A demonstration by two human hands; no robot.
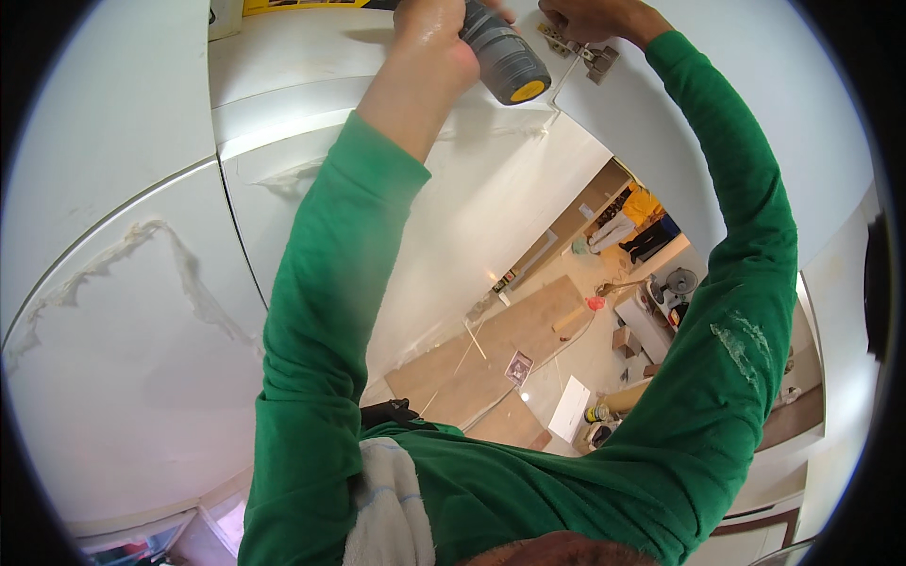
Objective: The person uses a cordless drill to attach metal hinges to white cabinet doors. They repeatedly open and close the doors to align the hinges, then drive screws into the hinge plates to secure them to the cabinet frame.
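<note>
At the top of the head view, my left hand (429,36) is closed around a power drill (502,55) with a dark grey body and a yellow end cap. The drill's front end is cut off by the upper edge of the picture. To its right, my right hand (604,19) is closed, its fingers bent and pressed together beside a metal cabinet hinge (598,64). What those fingers pinch, if anything, is hidden. The hinge sits against a white cabinet door (793,104). Both my arms are raised, in green sleeves.
White panels (123,283) with peeling film are on the left. Far below, a brown board (491,349) lies on the floor near a white box (569,408) and a fan (680,280). A person in yellow (640,209) is in the background. A towel (392,500) hangs on me.
</note>
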